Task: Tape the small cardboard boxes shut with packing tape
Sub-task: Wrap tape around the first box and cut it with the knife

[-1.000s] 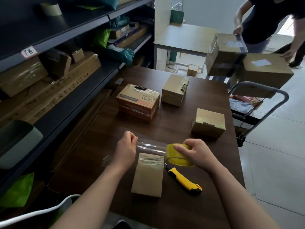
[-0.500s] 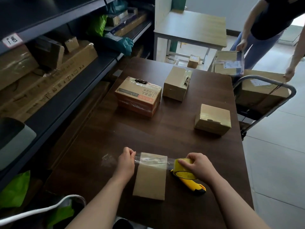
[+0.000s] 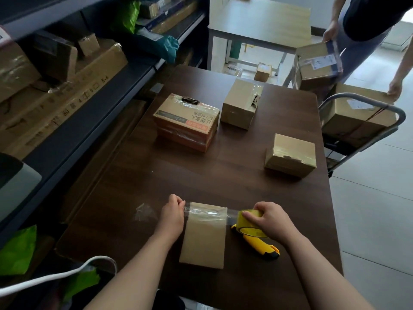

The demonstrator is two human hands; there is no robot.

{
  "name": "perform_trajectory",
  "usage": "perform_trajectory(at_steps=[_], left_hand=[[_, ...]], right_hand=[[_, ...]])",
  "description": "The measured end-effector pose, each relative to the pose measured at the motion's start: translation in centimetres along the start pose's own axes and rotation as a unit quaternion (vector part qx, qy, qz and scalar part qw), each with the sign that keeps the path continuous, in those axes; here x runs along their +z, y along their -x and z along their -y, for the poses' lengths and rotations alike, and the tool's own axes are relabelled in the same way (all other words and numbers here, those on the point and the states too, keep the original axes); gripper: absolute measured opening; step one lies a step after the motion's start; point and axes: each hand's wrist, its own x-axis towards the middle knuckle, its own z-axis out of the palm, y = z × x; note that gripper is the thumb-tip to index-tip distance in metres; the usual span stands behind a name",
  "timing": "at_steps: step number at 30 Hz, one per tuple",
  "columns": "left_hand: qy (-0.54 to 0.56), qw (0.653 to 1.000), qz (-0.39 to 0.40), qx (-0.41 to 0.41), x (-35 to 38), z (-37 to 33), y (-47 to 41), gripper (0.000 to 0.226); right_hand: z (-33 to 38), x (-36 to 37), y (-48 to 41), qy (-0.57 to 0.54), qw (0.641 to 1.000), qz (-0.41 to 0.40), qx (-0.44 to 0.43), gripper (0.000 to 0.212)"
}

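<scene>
A small flat cardboard box (image 3: pixel 203 240) lies near the front edge of the dark wooden table (image 3: pixel 190 175). A strip of clear tape (image 3: pixel 206 211) runs across its far end. My left hand (image 3: pixel 173 214) pinches the tape's free end at the box's left side. My right hand (image 3: pixel 271 219) grips the yellow tape roll (image 3: pixel 248 224) at the box's right side, over a yellow utility knife (image 3: pixel 260 245). Three more boxes stand farther back: a printed one (image 3: pixel 186 121), a plain one (image 3: pixel 241 104) and a small one (image 3: pixel 290 154).
Dark shelves (image 3: pixel 73 121) loaded with cartons run along the left. At the right a person (image 3: pixel 368 21) lowers a parcel (image 3: pixel 317 66) over a trolley (image 3: pixel 362 121) holding another box. A light table (image 3: pixel 261 25) stands behind. A scrap of tape (image 3: pixel 145 212) lies left of my hand.
Both hands came down from above the box, laying the stretched tape across its far end. The roll now rests by the knife. The person at right moved parcels onto the trolley.
</scene>
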Motion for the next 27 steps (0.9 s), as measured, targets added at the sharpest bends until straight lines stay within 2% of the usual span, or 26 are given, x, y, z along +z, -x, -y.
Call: perform_trajectory(at_steps=[6, 11, 14, 17, 20, 27], left_hand=[[0.001, 1.0, 0.017, -0.015, 0.5, 0.2, -0.3, 0.016], [-0.04, 0.999, 0.027, -0.005, 1.0, 0.5, -0.4, 0.012], [-0.045, 0.999, 0.026, 0.0, 0.9, 0.3, -0.5, 0.019], [-0.096, 0.995, 0.028, 0.029, 0.8, 0.4, -0.4, 0.013], [-0.156, 0.986, 0.028, 0.051, 0.8, 0.3, -0.3, 0.019], [-0.083, 0.995, 0.028, -0.053, 0.5, 1.2, -0.2, 0.004]], right_hand=[[0.2, 0.3, 0.0, 0.015, 1.0, 0.007, 0.006, 0.033], [0.3, 0.7, 0.1, 0.018, 1.0, 0.01, 0.013, 0.036], [0.3, 0.9, 0.1, 0.022, 1.0, 0.006, 0.016, 0.037], [0.4, 1.2, 0.2, 0.017, 1.0, 0.008, 0.018, 0.035], [0.6, 1.4, 0.4, 0.016, 1.0, 0.002, 0.019, 0.036], [0.6, 1.8, 0.7, 0.031, 0.999, -0.004, 0.018, 0.04]])
